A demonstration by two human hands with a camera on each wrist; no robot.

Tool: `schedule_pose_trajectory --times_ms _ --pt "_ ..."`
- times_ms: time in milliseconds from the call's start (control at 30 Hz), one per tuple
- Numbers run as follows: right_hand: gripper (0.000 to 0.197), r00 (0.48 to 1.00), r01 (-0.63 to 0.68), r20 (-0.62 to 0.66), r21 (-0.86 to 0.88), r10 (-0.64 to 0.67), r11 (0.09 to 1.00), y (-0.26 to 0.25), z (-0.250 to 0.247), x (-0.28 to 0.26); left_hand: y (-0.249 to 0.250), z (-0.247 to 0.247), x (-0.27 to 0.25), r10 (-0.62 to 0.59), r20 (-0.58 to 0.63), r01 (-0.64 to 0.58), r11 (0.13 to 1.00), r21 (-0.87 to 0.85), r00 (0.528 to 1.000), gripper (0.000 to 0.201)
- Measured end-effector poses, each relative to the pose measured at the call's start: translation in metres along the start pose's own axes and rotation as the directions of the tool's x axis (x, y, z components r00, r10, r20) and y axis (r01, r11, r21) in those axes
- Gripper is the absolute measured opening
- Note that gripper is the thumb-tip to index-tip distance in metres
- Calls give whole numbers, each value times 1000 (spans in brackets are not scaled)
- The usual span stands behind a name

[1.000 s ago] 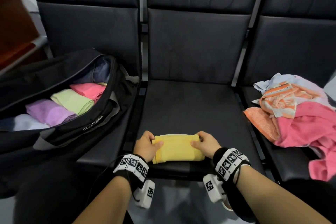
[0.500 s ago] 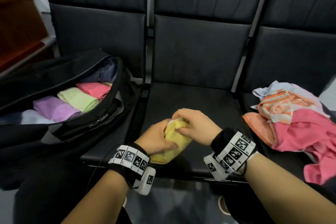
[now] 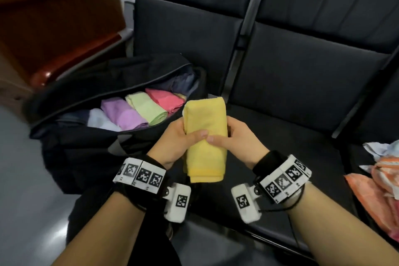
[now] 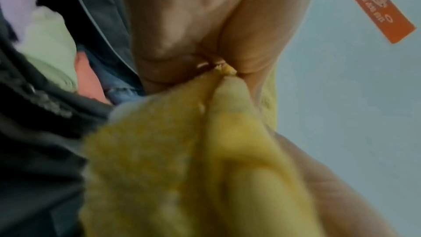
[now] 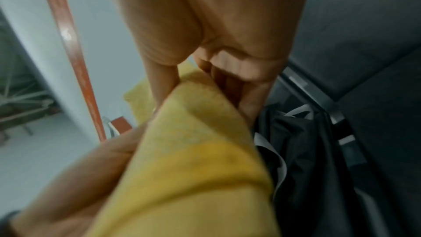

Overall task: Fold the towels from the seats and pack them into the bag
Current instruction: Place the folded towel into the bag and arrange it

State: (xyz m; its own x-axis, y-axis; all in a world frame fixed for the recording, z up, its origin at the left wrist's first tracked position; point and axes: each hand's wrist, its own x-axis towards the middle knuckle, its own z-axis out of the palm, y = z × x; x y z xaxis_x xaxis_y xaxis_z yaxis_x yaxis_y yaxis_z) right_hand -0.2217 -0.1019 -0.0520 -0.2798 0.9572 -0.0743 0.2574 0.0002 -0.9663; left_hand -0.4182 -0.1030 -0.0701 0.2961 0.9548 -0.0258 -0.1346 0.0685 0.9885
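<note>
A folded yellow towel [image 3: 205,136] is held up lengthwise above the middle seat's front edge, its far end toward the bag. My left hand [image 3: 179,142] grips its left side and my right hand [image 3: 235,140] grips its right side, thumbs meeting on top. Both wrist views show the yellow towel [image 4: 182,159] [image 5: 193,168] wrapped by curled fingers. The black bag [image 3: 71,142] lies open on the left seat, holding folded white, purple [image 3: 123,112], green [image 3: 146,108] and pink [image 3: 166,99] towels in a row.
Unfolded towels, orange [image 3: 371,194], pink and pale blue, are heaped on the right seat [image 3: 354,149]. The dark middle seat [image 3: 280,127] lies under my hands. A brown wooden cabinet [image 3: 54,17] stands behind the bag at the left. Grey floor lies below.
The yellow towel was lying crosswise on the middle seat; both hands lifted it, turned it lengthwise and carried it left toward the bag. My view swung left.
</note>
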Motion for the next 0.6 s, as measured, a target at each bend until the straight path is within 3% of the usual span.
schedule_pose_trajectory --times_ms 67,133,233,300,400,467,533,600 --pt "47 1000 10 18 -24 -10 1000 -5 16 25 6 -24 -1 -3 -88 11 996 89 996 32" --pt "44 1000 14 11 -53 -14 998 -11 30 51 13 -52 -1 -5 -261 57 980 192 965 26" --pt "39 1000 24 18 -73 -23 997 -23 52 89 25 -107 -3 69 -518 106 948 300 853 23" --pt "40 999 24 49 -62 -21 998 -30 69 113 38 -147 -11 170 -607 111 911 397 776 21" --pt "40 997 17 77 -89 -10 996 -37 102 151 47 -205 -26 303 -683 274 751 601 665 29" --pt "41 995 -8 103 -72 15 997 -38 127 175 48 -236 -36 293 -769 406 713 572 568 39" --pt "43 992 -40 118 -34 44 999 -36 152 196 46 -263 -46 248 -844 481 730 485 475 53" --pt "49 987 -80 137 -15 81 997 -28 176 214 41 -283 -53 137 -889 479 801 359 436 69"
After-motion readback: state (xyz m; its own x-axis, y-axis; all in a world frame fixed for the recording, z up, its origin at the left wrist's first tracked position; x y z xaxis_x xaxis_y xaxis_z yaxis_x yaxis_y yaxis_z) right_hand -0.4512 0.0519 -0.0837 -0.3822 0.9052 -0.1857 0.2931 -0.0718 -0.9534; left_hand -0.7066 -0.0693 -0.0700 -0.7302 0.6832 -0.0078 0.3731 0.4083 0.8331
